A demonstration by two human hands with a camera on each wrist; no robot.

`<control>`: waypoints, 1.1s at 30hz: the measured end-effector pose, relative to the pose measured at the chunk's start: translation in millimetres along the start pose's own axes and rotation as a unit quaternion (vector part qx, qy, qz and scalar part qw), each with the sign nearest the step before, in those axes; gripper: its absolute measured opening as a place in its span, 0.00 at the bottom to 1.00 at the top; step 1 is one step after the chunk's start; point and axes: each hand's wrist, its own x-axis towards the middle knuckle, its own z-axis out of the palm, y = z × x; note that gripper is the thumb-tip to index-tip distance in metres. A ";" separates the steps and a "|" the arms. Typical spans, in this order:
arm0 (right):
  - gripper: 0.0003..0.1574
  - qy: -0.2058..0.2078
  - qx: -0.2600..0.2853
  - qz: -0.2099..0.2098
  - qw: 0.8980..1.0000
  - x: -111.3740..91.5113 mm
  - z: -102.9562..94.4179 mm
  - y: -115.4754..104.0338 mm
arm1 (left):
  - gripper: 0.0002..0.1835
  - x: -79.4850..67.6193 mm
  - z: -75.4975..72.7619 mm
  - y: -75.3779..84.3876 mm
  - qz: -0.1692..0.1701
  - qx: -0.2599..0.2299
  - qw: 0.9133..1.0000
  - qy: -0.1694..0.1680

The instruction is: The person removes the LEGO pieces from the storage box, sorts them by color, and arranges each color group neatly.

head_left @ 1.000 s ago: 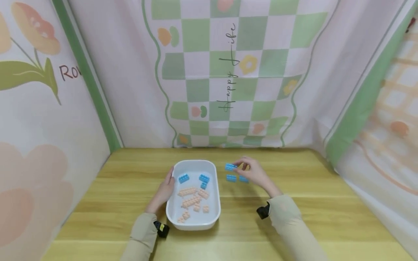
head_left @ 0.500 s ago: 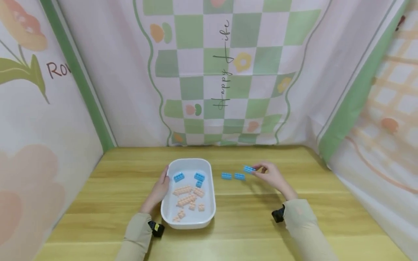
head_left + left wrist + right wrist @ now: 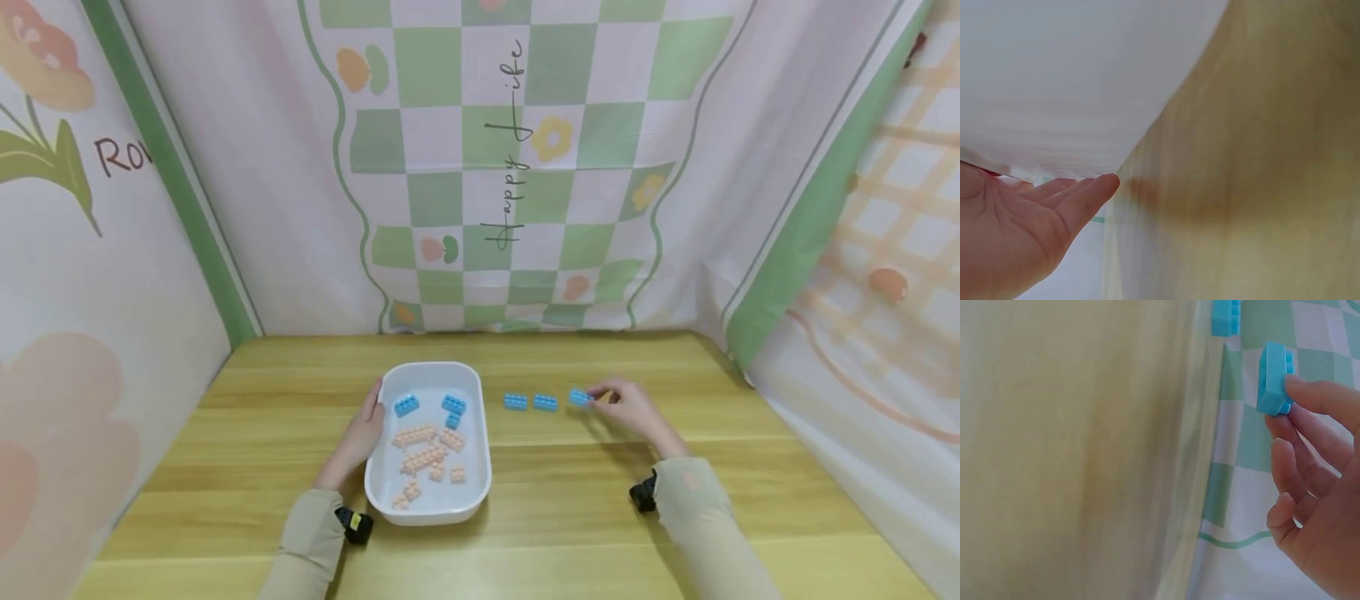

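Note:
My right hand pinches a blue toy brick between thumb and fingertips, just over the wooden table. In the right wrist view the held brick is on edge, its studs toward the fingers. Two more blue bricks, one left and one nearer, lie in a row beside it. My left hand holds the left side of a white tray, its thumb by the rim. In the left wrist view the fingers lie against the tray's outer wall; the thumb is mostly hidden.
Inside the tray lie a few blue bricks toward the far end and several peach bricks toward the near end. The wooden table ends at a checkered curtain behind, with more curtains at both sides.
My right hand has carried the blue brick rightward past the other two and lowered it toward the table at the row's right end. The left hand stays at the tray.

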 end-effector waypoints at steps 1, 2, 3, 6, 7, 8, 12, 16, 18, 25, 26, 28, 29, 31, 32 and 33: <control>0.13 -0.006 0.000 0.003 1.000 0.5 0.8 1.1 | 0.29 -0.4 -0.3 0.4 0.001 0.001 1.000 0.001; 0.13 -0.010 0.002 0.006 1.000 1.1 1.6 1.9 | 0.29 -0.6 -0.6 0.4 0.001 0.001 1.000 0.001; 0.14 -0.014 0.003 0.008 1.000 1.7 2.1 2.4 | 0.29 -0.7 -0.9 0.3 0.002 0.001 1.000 0.002; 0.14 -0.021 0.008 0.016 1.000 3.6 3.2 2.9 | 0.29 -0.9 -1.1 0.6 -0.001 -0.002 1.000 0.001; 0.14 -0.022 0.009 0.019 1.000 4.2 3.3 3.0 | 0.29 -1.2 -1.1 0.9 -0.001 -0.002 1.000 0.001; 0.14 -0.024 0.010 0.021 0.999 4.7 3.4 2.6 | 0.29 -1.3 -1.0 1.1 0.000 -0.003 1.000 0.001; 0.15 -0.037 0.011 0.030 0.999 6.1 3.7 2.2 | 0.29 -1.5 -0.4 1.4 0.010 -0.002 1.000 0.006; 0.15 -0.046 0.008 0.036 0.998 7.2 4.8 2.4 | 0.29 -1.5 0.2 1.5 0.012 -0.003 1.000 0.005; 0.15 -0.048 0.007 0.039 0.998 8.1 5.8 2.7 | 0.29 -1.3 0.7 0.8 0.009 -0.005 1.000 0.002; 0.14 -0.056 -0.008 0.035 0.998 11.5 6.9 3.0 | 0.29 0.0 1.9 -1.4 0.009 -0.013 1.000 0.003; 0.13 -0.059 -0.008 0.034 0.998 11.9 6.8 3.3 | 0.29 -0.2 2.2 -1.3 0.008 -0.012 1.000 0.003; 0.13 -0.061 -0.007 0.034 0.998 12.6 6.9 4.2 | 0.29 -0.4 2.6 -1.9 0.007 -0.011 1.000 0.004; 0.13 -0.061 -0.007 0.035 0.997 13.0 7.2 4.8 | 0.29 -0.4 2.7 -2.2 0.006 -0.013 1.000 0.004; 0.12 -0.065 -0.005 0.040 0.997 14.0 7.6 5.7 | 0.29 -0.2 2.5 -3.0 0.004 -0.015 1.000 0.005; 0.12 -0.067 -0.006 0.041 0.997 14.6 7.8 6.1 | 0.29 -0.1 2.4 -3.5 0.004 -0.016 1.000 0.004; 0.12 -0.069 -0.006 0.041 0.997 15.2 8.1 6.0 | 0.29 0.2 2.2 -4.0 0.003 -0.019 1.000 0.004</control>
